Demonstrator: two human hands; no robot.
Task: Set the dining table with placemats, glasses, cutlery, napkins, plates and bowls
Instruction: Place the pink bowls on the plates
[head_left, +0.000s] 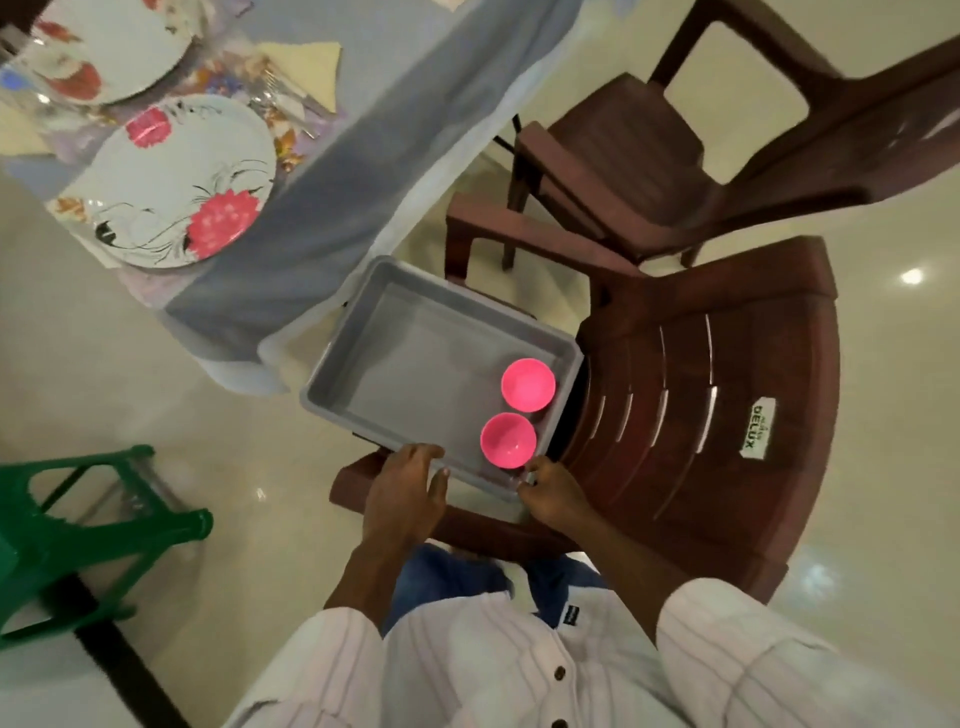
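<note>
Bowl step, I judge. Left hand (410, 488), right hand (550, 493): fingers curled over tray (415, 364) near rim. Inside tray, right end: near bowl (508, 440), far bowl (528, 384). Next: carry bowls to tabletop (322, 171) beyond tray.

A home dining room: a blue-grey cloth-covered surface (332, 171) bearing round white floral-printed plates (182, 182), brown moulded plastic armchairs (701, 374) around it, on a glossy cream tiled floor (130, 374).
</note>
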